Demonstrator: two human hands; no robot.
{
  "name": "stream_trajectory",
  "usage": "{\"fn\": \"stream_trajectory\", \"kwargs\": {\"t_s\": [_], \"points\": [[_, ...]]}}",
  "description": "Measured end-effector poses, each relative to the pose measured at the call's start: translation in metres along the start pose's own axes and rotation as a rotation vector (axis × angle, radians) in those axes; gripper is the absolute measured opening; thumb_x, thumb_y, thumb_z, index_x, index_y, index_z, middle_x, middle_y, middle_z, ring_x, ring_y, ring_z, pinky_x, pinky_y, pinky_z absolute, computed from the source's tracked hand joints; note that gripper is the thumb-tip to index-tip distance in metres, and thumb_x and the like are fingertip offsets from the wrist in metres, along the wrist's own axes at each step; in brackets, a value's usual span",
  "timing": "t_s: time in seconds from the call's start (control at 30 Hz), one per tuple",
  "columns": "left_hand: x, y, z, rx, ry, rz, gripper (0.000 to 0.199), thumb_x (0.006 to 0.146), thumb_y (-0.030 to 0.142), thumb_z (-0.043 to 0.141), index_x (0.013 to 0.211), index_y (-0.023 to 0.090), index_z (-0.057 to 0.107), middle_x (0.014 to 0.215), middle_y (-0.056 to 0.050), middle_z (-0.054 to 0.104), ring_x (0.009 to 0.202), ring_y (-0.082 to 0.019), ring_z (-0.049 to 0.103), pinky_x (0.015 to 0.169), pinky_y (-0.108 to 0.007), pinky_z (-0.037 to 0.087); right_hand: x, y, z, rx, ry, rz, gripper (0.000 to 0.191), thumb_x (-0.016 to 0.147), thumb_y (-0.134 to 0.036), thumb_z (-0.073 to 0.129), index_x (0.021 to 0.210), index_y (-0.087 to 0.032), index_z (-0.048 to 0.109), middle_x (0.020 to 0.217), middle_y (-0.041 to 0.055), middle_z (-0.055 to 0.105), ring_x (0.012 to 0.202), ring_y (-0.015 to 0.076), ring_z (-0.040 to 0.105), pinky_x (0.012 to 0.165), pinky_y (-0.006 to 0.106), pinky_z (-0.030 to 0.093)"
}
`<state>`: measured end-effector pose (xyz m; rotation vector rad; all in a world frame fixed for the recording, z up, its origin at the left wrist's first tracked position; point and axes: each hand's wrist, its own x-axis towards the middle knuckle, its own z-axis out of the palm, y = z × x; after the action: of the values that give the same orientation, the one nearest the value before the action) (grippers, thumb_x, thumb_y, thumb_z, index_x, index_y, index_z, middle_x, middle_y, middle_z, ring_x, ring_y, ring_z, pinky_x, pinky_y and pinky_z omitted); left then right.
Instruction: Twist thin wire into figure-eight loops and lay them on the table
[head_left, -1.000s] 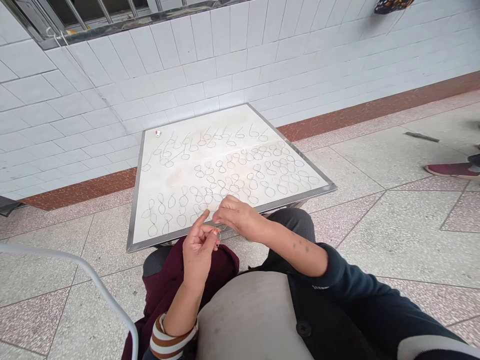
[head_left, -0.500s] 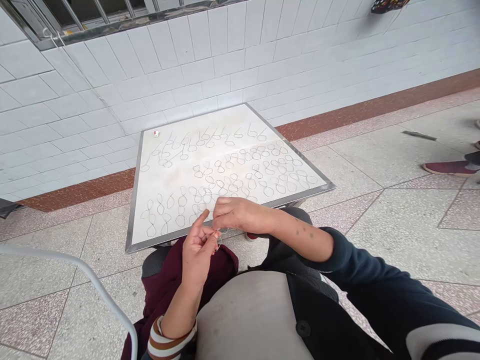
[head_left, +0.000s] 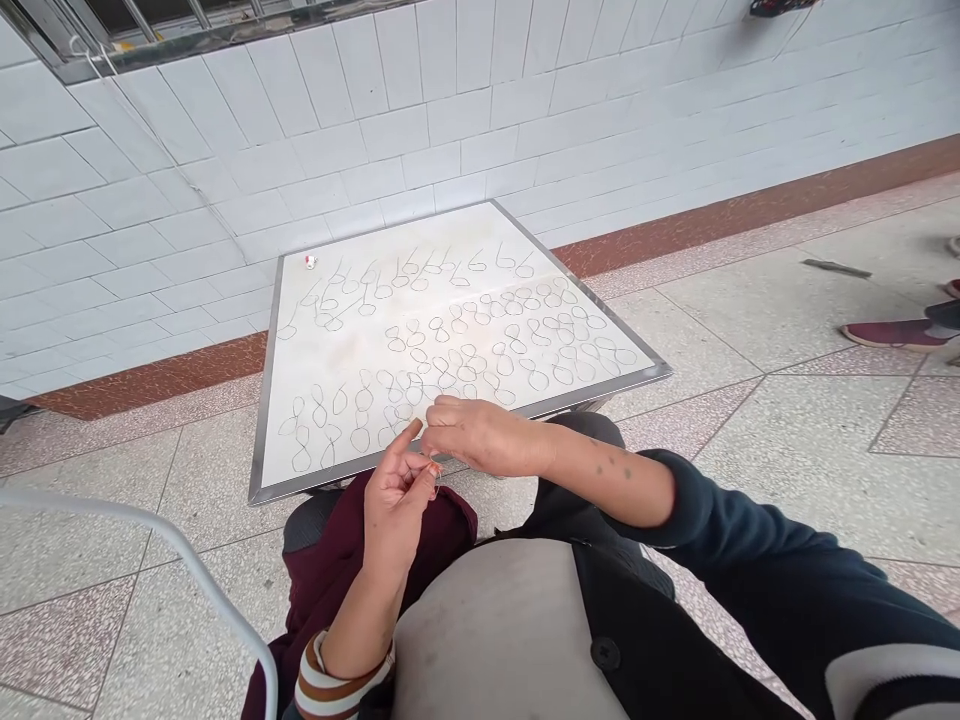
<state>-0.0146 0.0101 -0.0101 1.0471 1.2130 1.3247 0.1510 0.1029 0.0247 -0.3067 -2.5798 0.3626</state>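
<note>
A thin wire loop (head_left: 439,483) hangs at my left fingertips, above my lap and just in front of the table edge. My left hand (head_left: 395,510) is closed on it in a pinch between thumb and fingers, with the index finger pointing up. Close against it, my right hand (head_left: 487,436) has its fingers bent together at the wire's upper part; its fingertips are partly hidden. Beyond my hands, many bent wire pieces (head_left: 360,438) lie on the white table (head_left: 330,365), several shaped like figure eights and others like single loops with a straight tail.
A small white and red object (head_left: 310,262) sits at the table's far left corner. The tiled wall (head_left: 420,130) runs behind the table. A grey curved bar (head_left: 180,545) is at my left. A person's red shoe (head_left: 892,334) and a dark strip (head_left: 836,268) are on the floor at right.
My right hand has shifted slightly left, nearer my left fingers. The bit of wire that curved out beneath the right hand now shows less. The view has tilted slightly.
</note>
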Motion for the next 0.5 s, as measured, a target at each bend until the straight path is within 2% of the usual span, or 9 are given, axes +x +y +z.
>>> {"fn": "stream_trajectory", "kwargs": {"t_s": [0.17, 0.27, 0.4, 0.5], "points": [[0.001, 0.000, 0.000, -0.061, 0.008, -0.007, 0.049, 0.083, 0.023, 0.068, 0.131, 0.028, 0.057, 0.075, 0.003, 0.058, 0.064, -0.008, 0.047, 0.058, -0.019, 0.039, 0.001, 0.006, 0.004, 0.181, 0.088, 0.097, 0.012, 0.095, -0.020, 0.053, 0.095, -0.017, 0.064, 0.084, 0.0033, 0.056, 0.082, 0.0142, 0.049, 0.072, 0.024, 0.042], [0.000, 0.003, 0.001, -0.059, 0.031, 0.020, 0.050, 0.082, 0.024, 0.069, 0.130, 0.027, 0.057, 0.073, 0.004, 0.056, 0.060, -0.007, 0.045, 0.056, -0.019, 0.039, 0.003, 0.005, 0.001, 0.241, 0.117, 0.131, 0.012, 0.095, -0.020, 0.054, 0.091, -0.017, 0.066, 0.083, 0.0029, 0.055, 0.080, 0.0132, 0.052, 0.070, 0.023, 0.043], [-0.005, 0.006, 0.004, -0.018, 0.090, 0.065, 0.049, 0.082, 0.023, 0.069, 0.130, 0.028, 0.057, 0.073, 0.004, 0.057, 0.059, -0.007, 0.045, 0.056, -0.019, 0.039, 0.005, -0.003, 0.003, 0.295, 0.156, 0.276, 0.012, 0.092, -0.017, 0.056, 0.089, -0.017, 0.067, 0.084, 0.0027, 0.058, 0.077, 0.0126, 0.055, 0.069, 0.024, 0.043], [-0.008, 0.006, 0.006, -0.003, 0.123, 0.093, 0.049, 0.082, 0.023, 0.068, 0.130, 0.027, 0.057, 0.074, 0.004, 0.057, 0.058, -0.007, 0.044, 0.056, -0.018, 0.040, 0.005, -0.006, 0.006, 0.452, 0.157, 0.436, 0.005, 0.087, -0.020, 0.063, 0.084, -0.018, 0.066, 0.080, 0.0005, 0.061, 0.075, 0.0120, 0.056, 0.070, 0.024, 0.043]]}}
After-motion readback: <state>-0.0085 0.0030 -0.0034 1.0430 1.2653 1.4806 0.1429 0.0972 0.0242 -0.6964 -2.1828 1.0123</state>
